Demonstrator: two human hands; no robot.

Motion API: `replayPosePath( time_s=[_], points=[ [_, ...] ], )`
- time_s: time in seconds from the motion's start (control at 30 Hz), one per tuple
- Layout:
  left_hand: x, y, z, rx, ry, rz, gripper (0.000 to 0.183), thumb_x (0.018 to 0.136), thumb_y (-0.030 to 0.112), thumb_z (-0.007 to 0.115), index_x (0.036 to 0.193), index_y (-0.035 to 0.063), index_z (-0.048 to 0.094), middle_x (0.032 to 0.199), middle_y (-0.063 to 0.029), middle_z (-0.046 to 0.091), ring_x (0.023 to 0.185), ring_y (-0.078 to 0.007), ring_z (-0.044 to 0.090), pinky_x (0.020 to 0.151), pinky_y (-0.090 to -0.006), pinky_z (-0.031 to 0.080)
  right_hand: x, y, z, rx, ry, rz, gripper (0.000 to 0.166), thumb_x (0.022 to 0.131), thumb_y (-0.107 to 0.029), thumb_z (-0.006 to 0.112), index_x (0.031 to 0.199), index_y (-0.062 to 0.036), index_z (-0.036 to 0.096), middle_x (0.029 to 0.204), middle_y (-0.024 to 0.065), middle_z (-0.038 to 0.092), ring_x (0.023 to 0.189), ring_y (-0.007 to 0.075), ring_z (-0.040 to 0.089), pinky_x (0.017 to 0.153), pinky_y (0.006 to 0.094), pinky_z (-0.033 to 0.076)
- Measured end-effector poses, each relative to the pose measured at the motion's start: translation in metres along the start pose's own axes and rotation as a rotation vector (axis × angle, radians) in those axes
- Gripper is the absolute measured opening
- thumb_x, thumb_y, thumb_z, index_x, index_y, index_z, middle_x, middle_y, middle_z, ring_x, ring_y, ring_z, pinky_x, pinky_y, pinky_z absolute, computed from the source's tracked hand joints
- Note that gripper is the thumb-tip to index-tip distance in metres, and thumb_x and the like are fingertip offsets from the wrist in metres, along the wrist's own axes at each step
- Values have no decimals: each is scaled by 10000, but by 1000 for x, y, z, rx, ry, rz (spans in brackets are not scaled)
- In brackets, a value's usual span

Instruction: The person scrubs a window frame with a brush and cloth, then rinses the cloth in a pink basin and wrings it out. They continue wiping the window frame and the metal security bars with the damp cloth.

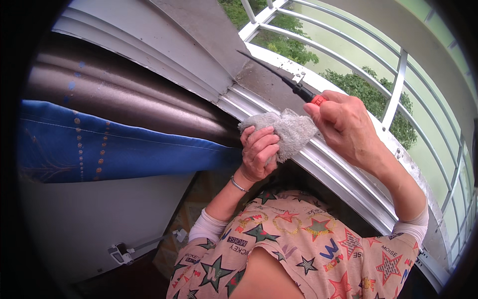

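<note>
My left hand grips a bunched grey terry cloth over the white window track. To its right, my right hand is closed around the red-and-black handle of a slim pointed tool, perhaps a screwdriver. The tool's dark, tapering shaft points up and left, its tip above the grey outer sill. The cloth lies close to my right hand; whether they touch I cannot tell. Part of the track is hidden beneath the cloth.
A white metal railing curves outside the window, with trees beyond. A blue curtain and a shiny brown curtain hang at the left. Dirt specks and screws mark the railing's base. A white fitting with a strap sits at lower left.
</note>
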State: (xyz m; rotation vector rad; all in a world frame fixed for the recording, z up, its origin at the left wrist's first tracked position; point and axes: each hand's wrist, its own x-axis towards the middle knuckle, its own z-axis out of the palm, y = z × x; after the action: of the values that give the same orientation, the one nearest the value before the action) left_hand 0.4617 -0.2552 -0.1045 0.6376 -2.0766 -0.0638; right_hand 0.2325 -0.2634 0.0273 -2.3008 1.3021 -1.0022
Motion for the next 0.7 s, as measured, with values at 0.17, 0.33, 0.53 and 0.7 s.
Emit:
replayPosePath(
  time_s=[0.17, 0.33, 0.53, 0.7],
  points=[
    [20, 2, -17, -345, 21, -182, 148, 986, 146, 414, 1035, 37, 500, 1034, -135, 633, 1035, -276, 604, 952, -428, 406, -22, 33, -3, 213, -305, 640, 358, 921, -214, 536, 706, 71, 554, 623, 210, 542, 541, 331, 494, 562, 423, 407],
    [59, -4, -42, -565, 340, -654, 263, 1018, 232, 365, 1037, 12, 507, 1070, -145, 596, 984, -190, 565, 879, -318, 444, -30, 33, 8, 254, -23, 379, 402, 953, -254, 500, 676, 38, 508, 544, 87, 452, 457, 174, 435, 489, 342, 395],
    [96, -17, -67, -899, 486, -693, 447, 968, 221, 424, 1321, -53, 441, 1269, -156, 515, 1162, -241, 510, 1027, -385, 389, -43, 4, -17, 252, -77, 605, 430, 967, -296, 506, 651, -6, 539, 508, 43, 438, 443, 126, 438, 455, 309, 389],
    [111, -2, -72, -813, 330, -728, 502, 961, 259, 422, 1383, -13, 392, 1352, -147, 441, 1242, -264, 434, 1061, -390, 349, -104, -63, -64, 471, 561, 594, 359, 933, -281, 601, 678, -31, 571, 519, -35, 464, 421, 50, 425, 391, 221, 315]
  ],
)
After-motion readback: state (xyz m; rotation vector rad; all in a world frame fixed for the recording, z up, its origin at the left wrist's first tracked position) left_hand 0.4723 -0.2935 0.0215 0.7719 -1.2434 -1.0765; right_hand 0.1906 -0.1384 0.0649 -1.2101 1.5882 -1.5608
